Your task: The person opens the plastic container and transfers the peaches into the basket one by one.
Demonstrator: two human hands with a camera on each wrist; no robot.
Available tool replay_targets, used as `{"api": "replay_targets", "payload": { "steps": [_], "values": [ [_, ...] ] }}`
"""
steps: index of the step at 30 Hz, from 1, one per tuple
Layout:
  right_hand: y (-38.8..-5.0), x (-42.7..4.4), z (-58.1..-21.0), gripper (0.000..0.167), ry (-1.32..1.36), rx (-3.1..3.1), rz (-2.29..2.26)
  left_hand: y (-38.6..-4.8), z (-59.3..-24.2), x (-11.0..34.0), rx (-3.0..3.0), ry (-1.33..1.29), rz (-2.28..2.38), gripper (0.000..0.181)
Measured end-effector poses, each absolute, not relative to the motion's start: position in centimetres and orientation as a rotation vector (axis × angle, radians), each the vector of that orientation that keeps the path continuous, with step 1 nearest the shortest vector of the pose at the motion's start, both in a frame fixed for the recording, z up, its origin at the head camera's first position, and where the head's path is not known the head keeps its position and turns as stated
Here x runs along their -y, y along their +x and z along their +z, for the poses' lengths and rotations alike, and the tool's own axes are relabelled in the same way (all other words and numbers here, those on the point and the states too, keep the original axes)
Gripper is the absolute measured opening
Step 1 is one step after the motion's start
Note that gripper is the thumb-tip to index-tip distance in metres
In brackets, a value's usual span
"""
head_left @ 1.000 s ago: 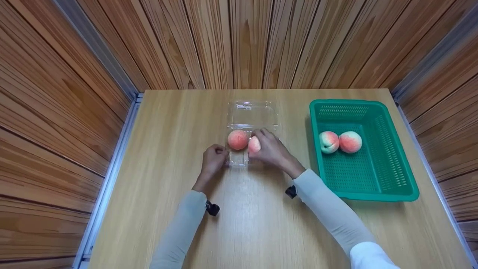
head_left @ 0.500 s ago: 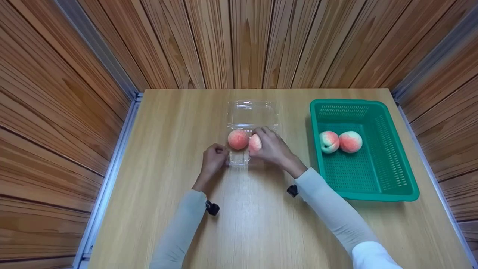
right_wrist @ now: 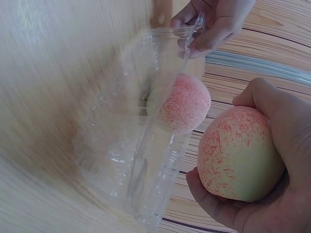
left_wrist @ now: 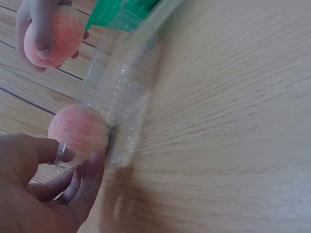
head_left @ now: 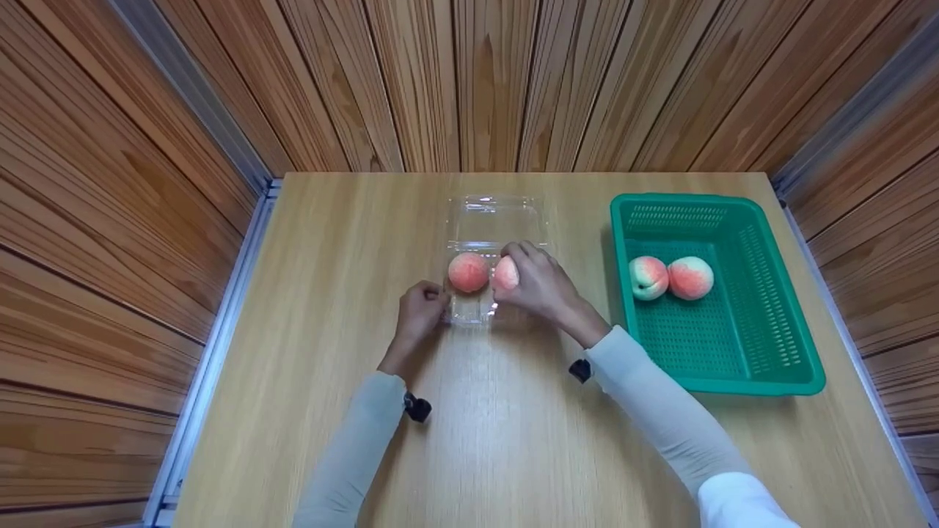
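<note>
A clear plastic clamshell container [head_left: 466,312] lies on the table with its lid [head_left: 499,222] laid back at the far side. One pink peach [head_left: 468,272] sits in its left part. My left hand [head_left: 419,312] pinches the container's left rim between thumb and fingers, as the left wrist view [left_wrist: 60,153] also shows at the rim. In my right hand [head_left: 541,284] I grip a second peach [right_wrist: 238,155], pink and pale yellow, with fingers curled round it. This peach is held up over the container's right side, apart from the first one.
To the right stands a green plastic basket [head_left: 770,293] with perforated walls. Two peaches [head_left: 669,278] lie side by side near its left wall. Wood-panelled walls [head_left: 484,88] enclose the table [head_left: 477,440] at the back and sides.
My right hand has shifted slightly right and away from me with its peach, opening a gap from the peach in the container. The left hand stays put on the rim.
</note>
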State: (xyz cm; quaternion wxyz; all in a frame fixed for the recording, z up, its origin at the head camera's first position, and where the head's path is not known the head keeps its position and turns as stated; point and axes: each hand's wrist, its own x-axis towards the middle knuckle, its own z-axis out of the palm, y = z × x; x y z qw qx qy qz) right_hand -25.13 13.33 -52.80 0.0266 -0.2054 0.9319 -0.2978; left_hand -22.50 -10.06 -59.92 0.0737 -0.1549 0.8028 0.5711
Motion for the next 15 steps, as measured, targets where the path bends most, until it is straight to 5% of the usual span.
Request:
{"api": "replay_targets", "payload": {
  "steps": [15],
  "values": [
    [-25.2,-14.2,-51.4,0.063,-0.629,-2.945,-0.860,-22.3,-60.1,10.0,-2.417,-0.437,1.769,0.009]
  ]
}}
